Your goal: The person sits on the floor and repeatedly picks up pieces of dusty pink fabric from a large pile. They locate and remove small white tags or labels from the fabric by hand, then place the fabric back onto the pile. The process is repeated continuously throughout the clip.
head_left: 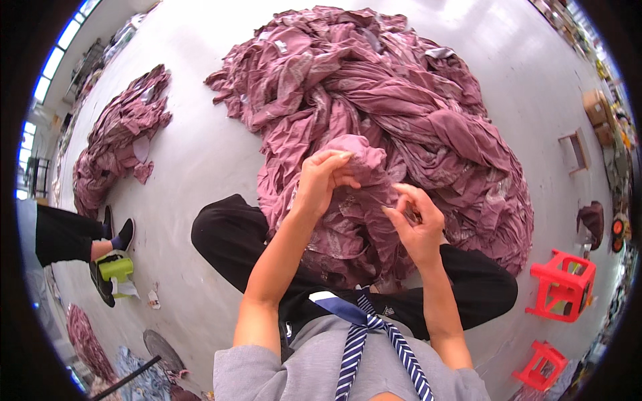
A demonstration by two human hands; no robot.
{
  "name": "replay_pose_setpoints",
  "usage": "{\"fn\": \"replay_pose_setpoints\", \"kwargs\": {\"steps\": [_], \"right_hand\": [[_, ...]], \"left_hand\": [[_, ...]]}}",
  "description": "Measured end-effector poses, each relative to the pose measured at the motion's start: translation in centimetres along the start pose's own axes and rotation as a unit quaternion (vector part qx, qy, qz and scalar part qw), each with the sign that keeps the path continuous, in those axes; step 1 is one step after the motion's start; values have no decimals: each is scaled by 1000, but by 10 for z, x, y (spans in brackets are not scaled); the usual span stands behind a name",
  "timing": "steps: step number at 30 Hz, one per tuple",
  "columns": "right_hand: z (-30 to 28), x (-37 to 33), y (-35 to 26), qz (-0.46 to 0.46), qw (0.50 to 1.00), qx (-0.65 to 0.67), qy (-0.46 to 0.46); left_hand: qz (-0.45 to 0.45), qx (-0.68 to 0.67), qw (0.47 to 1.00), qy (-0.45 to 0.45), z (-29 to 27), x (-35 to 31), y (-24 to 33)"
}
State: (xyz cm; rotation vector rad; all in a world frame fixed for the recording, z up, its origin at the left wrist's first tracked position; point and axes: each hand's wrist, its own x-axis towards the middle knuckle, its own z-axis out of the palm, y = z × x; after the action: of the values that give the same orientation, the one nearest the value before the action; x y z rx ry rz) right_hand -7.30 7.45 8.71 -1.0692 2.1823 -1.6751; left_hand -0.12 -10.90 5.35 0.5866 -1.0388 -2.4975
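A large heap of dusty-pink cloth (428,120), patterned with pale patches, lies on the floor in front of my crossed legs. My left hand (326,177) pinches a raised piece of pink cloth (364,157) at its left side, thumb and fingers bent together. To the right and slightly nearer, my right hand (419,224) has thumb and forefinger drawn in at the edge of this same piece, its other fingers curled. The piece is bunched above the heap, and its lower part merges with the folds below. Exactly what lies between the right fingertips is small and hard to see.
Another pink cloth pile (124,140) lies at the left. Near it, a person's dark shoe (123,235) rests beside a lime-green stool (117,269). At right stand two red plastic stools (565,284), a small wooden frame (574,152) and cardboard boxes (597,113).
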Motion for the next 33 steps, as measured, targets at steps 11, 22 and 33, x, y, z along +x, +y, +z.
{"fn": "replay_pose_setpoints", "kwargs": {"steps": [11,22,33], "right_hand": [[-15,-2,-7,-75,997,-6,36],[-26,-16,-3,84,956,281,10],[-47,-48,-6,58,997,16,45]], "left_hand": [[2,43,999,-30,52,-52,-32],[22,-5,998,-51,57,-66,-46],[78,-25,996,-39,59,-71,-45]]}}
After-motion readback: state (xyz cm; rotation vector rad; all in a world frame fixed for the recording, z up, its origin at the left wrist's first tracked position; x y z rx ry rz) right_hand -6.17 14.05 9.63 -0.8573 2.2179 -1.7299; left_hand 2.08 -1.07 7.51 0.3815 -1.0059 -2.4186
